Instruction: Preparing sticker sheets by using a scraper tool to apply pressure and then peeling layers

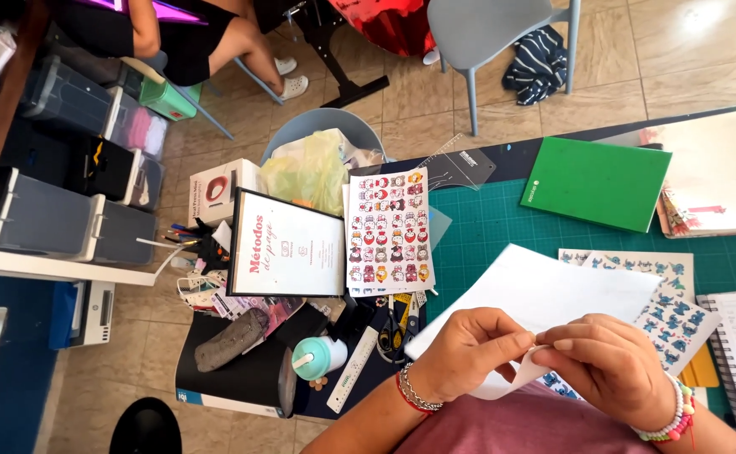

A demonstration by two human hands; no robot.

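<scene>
A white sheet of paper (545,290) lies over the green cutting mat (503,223), and both my hands pinch its near edge. My left hand (465,351) grips the edge with thumb and fingers. My right hand (608,368) pinches the same edge right beside it, fingertips touching. A sticker sheet with blue cartoon figures (675,311) lies under the paper to the right. Another sticker sheet with red and black figures (389,231) lies to the left of the paper.
A green notebook (597,182) and a spiral pad (721,172) lie at the far right. A framed white sign (286,252), a yellow bag (305,172), scissors (397,324), a ruler (353,368) and a mint cup (317,356) crowd the left. A person sits beyond on the tiled floor area.
</scene>
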